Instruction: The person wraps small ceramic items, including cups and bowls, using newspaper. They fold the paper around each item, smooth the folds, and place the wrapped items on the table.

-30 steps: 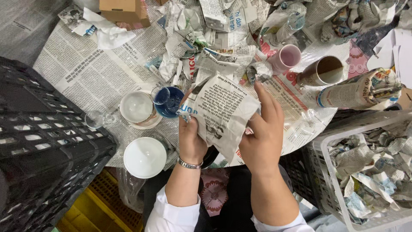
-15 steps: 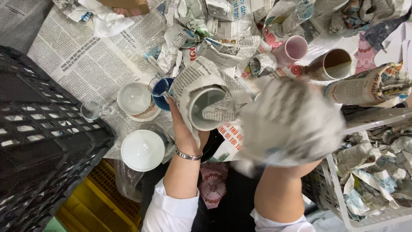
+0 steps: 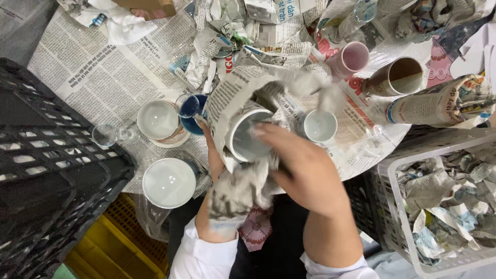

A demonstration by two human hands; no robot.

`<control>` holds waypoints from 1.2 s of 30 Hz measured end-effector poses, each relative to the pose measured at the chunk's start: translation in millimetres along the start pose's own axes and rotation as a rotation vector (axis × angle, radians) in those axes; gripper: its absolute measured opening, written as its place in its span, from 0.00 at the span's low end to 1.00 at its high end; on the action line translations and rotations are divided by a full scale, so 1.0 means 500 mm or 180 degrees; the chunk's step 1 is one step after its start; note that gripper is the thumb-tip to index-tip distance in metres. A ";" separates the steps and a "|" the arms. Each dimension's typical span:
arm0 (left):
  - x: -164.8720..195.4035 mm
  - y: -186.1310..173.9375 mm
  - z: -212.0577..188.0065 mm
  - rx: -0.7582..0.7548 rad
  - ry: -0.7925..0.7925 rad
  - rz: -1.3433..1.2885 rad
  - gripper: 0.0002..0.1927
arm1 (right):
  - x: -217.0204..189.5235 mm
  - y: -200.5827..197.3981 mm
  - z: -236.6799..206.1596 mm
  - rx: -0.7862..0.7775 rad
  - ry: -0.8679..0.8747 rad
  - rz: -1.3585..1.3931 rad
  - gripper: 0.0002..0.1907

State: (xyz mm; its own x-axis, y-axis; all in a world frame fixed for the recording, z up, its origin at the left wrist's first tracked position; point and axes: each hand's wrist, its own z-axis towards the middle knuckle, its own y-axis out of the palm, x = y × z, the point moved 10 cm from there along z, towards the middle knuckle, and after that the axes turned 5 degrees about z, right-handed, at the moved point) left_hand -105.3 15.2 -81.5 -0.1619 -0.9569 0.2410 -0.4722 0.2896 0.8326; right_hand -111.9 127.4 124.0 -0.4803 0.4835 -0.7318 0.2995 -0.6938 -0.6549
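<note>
At centre frame, the left hand (image 3: 209, 150) is gripping a white cup (image 3: 247, 138) by its side, with a newspaper sheet (image 3: 235, 98) draped over it. The right hand (image 3: 305, 173), blurred, is closing on the crumpled lower paper (image 3: 237, 191). The cup's mouth is showing bare, so wrapping appears partly done. Unwrapped pieces are sitting around: a white bowl (image 3: 157, 120), a white lid (image 3: 168, 183), a small white cup (image 3: 320, 126), a pink cup (image 3: 352, 58). Wrapped bundles are filling the white basket (image 3: 398, 206) at right.
</note>
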 end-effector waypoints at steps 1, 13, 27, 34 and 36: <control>-0.008 0.000 0.003 -0.0043 -0.0081 -0.0062 0.38 | -0.007 0.007 0.009 -0.0024 -0.0135 -0.0026 0.34; -0.011 0.001 0.001 0.0019 0.0192 0.0870 0.32 | 0.063 -0.059 -0.025 0.0623 0.0034 0.0580 0.31; 0.036 0.100 -0.040 0.0198 0.1077 0.1547 0.28 | 0.244 -0.115 -0.139 0.1918 0.1050 0.3048 0.13; 0.026 0.081 -0.025 0.0323 0.0961 0.1150 0.28 | 0.338 -0.125 -0.180 0.2671 0.1258 0.3841 0.15; 0.030 0.099 -0.026 0.0044 0.1101 0.1405 0.28 | 0.366 -0.124 -0.167 0.2737 0.1274 0.4058 0.15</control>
State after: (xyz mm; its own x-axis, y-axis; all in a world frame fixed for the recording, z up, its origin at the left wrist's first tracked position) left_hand -120.0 15.0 -30.2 -0.0541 -0.6953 0.7167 -0.4358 0.6622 0.6096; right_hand -149.6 303.4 14.8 -0.0096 -0.6190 -0.7853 -0.2831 -0.7516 0.5958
